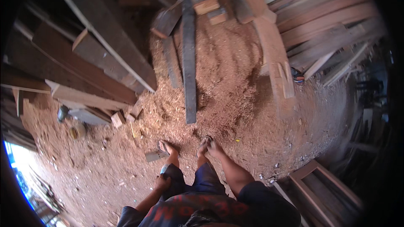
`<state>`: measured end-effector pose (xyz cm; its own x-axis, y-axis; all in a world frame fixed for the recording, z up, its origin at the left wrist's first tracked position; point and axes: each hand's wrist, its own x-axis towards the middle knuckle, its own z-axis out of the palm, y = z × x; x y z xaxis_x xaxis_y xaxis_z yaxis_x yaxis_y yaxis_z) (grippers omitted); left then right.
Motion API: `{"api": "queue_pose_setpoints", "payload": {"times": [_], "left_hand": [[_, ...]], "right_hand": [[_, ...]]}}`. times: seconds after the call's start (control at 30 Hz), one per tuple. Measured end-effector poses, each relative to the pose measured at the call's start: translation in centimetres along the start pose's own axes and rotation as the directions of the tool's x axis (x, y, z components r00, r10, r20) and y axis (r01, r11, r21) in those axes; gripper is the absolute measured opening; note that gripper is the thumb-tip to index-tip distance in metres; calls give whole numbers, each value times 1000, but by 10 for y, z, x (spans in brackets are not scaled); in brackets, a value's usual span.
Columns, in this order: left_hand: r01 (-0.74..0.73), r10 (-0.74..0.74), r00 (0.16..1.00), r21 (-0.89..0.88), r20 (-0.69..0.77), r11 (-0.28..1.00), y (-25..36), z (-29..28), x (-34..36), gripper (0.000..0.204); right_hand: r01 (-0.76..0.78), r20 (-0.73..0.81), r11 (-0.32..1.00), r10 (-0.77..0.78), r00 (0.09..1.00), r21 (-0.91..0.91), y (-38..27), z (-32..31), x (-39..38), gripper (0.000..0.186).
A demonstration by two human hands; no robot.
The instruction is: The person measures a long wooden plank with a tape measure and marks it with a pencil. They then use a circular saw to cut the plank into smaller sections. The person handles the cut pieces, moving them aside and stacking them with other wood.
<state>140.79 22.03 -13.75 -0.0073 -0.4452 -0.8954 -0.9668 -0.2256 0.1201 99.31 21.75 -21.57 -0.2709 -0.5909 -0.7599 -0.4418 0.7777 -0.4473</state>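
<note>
My right arm reaches down to my right foot (203,147). My right hand (215,148) is beside its toes, near a small dark thing (207,138) that I cannot make out. The fingers are too small and blurred to read. My left hand (161,182) rests against my left thigh on the dark shorts (174,183), its fingers partly hidden. A pale blue patch (164,168) shows just beyond it. My left foot (168,148) stands by a short flat board (155,156). Ahead of my feet lies a long dark plank (189,71).
Wood shavings (223,84) cover the ground ahead. Stacked boards (92,54) crowd the left, with more timber (328,12) at the far right. A wooden frame (309,170) lies at the near right. A yellowish container (77,132) and small wood blocks (118,120) sit at the left.
</note>
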Motion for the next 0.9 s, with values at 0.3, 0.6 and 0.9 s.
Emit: {"api": "queue_pose_setpoints", "payload": {"times": [0.3,0.6,0.9], "left_hand": [[-73,70,997,-88,-39,993,72,-21,63,85],[-450,472,875,182,-104,874,359,-6,100,74],[-651,639,752,330,161,683,528,78,87,66]], "right_hand": [[-348,-7,937,348,937,-37,349,33,-218,60],[92,-347,479,477,808,873,320,-106,-246,24],[-38,-232,549,413,880,835,323,-171,-283,32]]}}
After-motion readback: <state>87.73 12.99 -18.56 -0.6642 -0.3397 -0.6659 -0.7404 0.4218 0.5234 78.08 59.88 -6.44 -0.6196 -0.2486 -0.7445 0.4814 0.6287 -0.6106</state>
